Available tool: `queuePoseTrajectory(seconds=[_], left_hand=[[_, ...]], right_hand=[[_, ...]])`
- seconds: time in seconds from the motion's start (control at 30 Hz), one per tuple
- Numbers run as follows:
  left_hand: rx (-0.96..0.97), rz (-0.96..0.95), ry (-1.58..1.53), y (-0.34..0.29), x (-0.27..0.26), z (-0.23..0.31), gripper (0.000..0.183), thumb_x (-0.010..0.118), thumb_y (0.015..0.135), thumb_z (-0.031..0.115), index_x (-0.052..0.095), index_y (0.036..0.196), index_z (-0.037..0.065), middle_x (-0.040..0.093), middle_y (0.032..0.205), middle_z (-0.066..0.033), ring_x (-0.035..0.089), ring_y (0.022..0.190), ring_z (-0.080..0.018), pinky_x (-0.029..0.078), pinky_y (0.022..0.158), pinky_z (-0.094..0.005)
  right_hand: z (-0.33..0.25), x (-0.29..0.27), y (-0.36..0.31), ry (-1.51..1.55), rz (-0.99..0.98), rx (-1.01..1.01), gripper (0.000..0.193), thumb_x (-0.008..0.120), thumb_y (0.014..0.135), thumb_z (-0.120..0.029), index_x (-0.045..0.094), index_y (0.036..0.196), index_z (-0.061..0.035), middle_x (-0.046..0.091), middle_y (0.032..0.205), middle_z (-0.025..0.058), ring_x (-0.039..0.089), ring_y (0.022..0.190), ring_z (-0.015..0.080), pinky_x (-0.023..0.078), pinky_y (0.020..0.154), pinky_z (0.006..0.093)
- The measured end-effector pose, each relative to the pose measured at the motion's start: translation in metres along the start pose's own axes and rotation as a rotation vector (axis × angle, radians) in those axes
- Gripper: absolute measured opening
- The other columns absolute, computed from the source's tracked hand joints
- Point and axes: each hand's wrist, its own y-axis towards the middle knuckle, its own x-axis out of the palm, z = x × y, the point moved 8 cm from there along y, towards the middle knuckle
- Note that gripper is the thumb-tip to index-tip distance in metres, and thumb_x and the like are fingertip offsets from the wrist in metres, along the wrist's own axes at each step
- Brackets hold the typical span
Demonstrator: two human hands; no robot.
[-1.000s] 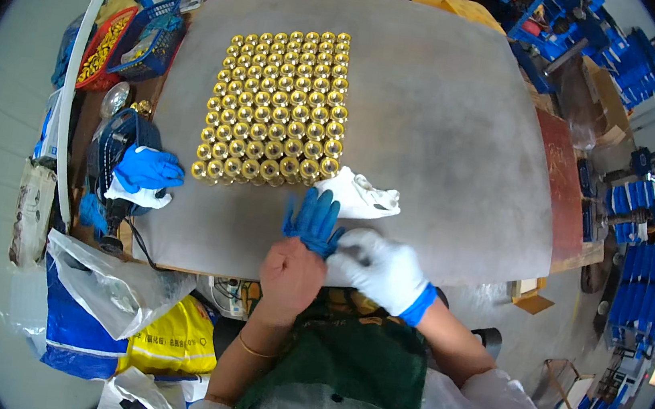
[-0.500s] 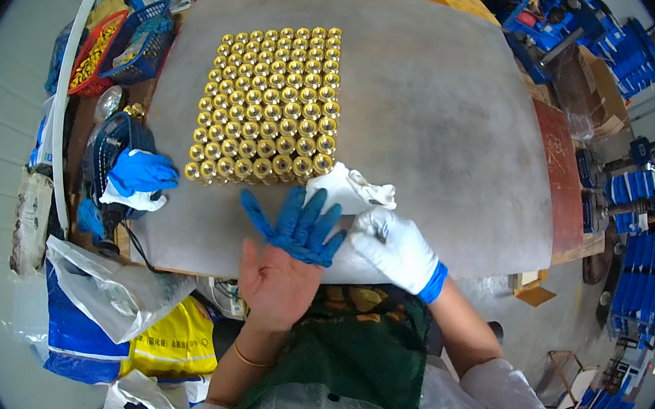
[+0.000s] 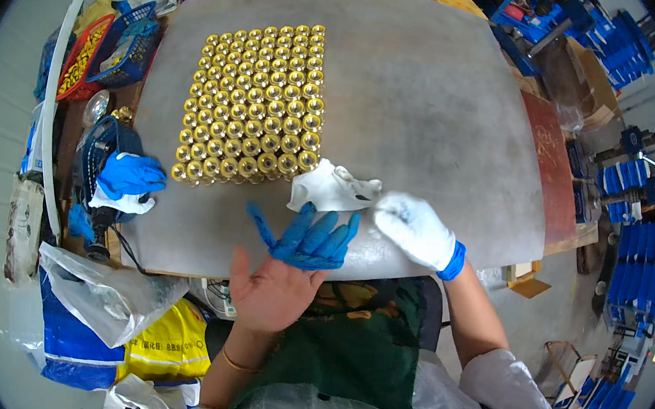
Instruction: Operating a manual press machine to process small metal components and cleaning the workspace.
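Note:
My left hand (image 3: 274, 283) is held palm up over the near table edge, its fingers spread and slightly curled. Blue thin glove material (image 3: 311, 243) covers its fingers, while the palm and wrist are bare. To its right, my right hand (image 3: 417, 235) wears a white glove with a blue cuff showing at the wrist. Motion blurs its fingers, so I cannot tell whether they grip anything. A crumpled white glove (image 3: 325, 188) lies on the table just beyond my left fingertips. Beyond that glove, to the left, stand rows of shiny brass-coloured round fittings (image 3: 254, 107) in a tight block.
The grey metal table top (image 3: 437, 96) spreads to the far right. Blue and white gloves (image 3: 130, 178) rest at its left edge, near a red basket (image 3: 80, 67) of yellow pieces and a blue basket (image 3: 127, 44). Plastic bags (image 3: 111, 293) sit at the lower left.
My right hand has moved right, away from the left fingers. My left hand stays palm up, its gloved fingers leaning more to the right. The view has shifted slightly.

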Motion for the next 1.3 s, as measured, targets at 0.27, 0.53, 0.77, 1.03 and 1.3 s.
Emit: queuePoseTrajectory(seconds=[0.27,0.53,0.77,1.03,1.3], left_hand=[[-0.097,-0.050,-0.093,-0.002,0.007,-0.014,0.093,0.026,0.085,0.072,0.006,0.148,0.006,0.006,0.155,-0.0092,0.002,0.143,-0.0273,-0.002,0.114,-0.0463],[-0.143,0.026,-0.166,-0.020,0.001,-0.008,0.101,0.027,0.078,0.080,0.009,0.148,0.010,0.006,0.155,-0.0118,0.000,0.142,-0.0340,0.003,0.111,-0.0558],[-0.188,-0.092,0.107,-0.018,0.001,-0.004,0.103,0.029,0.077,0.081,0.010,0.148,0.009,0.011,0.154,-0.0133,0.008,0.141,-0.0377,0.013,0.108,-0.0606],[-0.201,-0.104,0.030,-0.022,-0.003,-0.010,0.097,0.034,0.079,0.078,0.011,0.149,0.015,0.012,0.154,-0.0114,0.010,0.140,-0.0386,0.013,0.107,-0.0633],[-0.167,-0.007,0.066,-0.023,-0.018,-0.010,0.100,0.037,0.077,0.078,0.012,0.148,0.012,0.009,0.154,-0.0119,0.012,0.141,-0.0344,0.011,0.107,-0.0644]], right_hand=[[-0.037,0.030,-0.007,0.024,-0.228,-0.105,0.039,0.061,0.089,-0.029,0.057,0.061,-0.0023,0.054,0.058,0.0105,0.050,0.054,0.0228,0.045,0.056,0.0327],[-0.059,0.012,-0.019,-0.586,-0.042,-0.509,0.030,0.072,0.079,-0.023,0.057,0.059,-0.0077,0.048,0.055,0.0090,0.045,0.050,0.0279,0.034,0.048,0.0371],[-0.042,0.003,-0.010,-0.054,0.001,-0.121,0.030,0.070,0.081,-0.030,0.058,0.071,-0.0043,0.056,0.069,0.0070,0.056,0.060,0.0144,0.045,0.056,0.0311],[-0.026,0.013,-0.012,-0.036,-0.100,0.014,0.028,0.065,0.086,-0.024,0.058,0.068,-0.0036,0.048,0.057,0.0121,0.050,0.052,0.0149,0.041,0.052,0.0334],[-0.048,0.048,-0.013,-0.025,-0.288,-0.274,0.016,0.062,0.088,-0.025,0.067,0.098,-0.0133,0.064,0.079,0.0140,0.062,0.071,0.0295,0.049,0.065,0.0365]])
